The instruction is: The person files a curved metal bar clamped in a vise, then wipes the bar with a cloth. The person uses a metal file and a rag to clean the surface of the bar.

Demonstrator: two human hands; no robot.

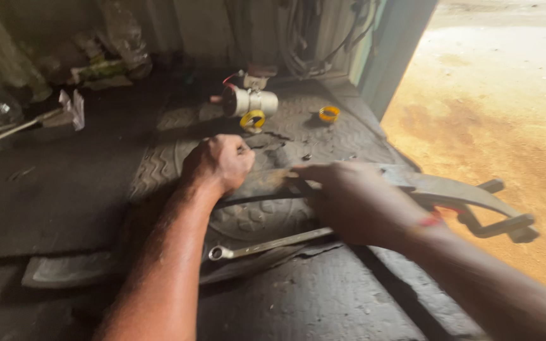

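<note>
Our left hand [218,164] is balled in a fist, pressing on the near end of the long grey metal lever [450,192]; whether it grips a small tool we cannot tell. Our right hand [355,202] lies flat over the lever's middle, fingers closed on it. The lever rests across the rubber mat [323,136], its forked end hanging over the edge. A ring spanner [266,243] lies untouched just beside us, so the work looks midway. Beyond sit a white cylinder part [251,101] and a yellow cap [328,113].

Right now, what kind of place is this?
Probably a repair workshop. A spanner lies on a grimy rubber mat, the right hand rests on a heavy metal lever part, and hoses hang behind.
</note>
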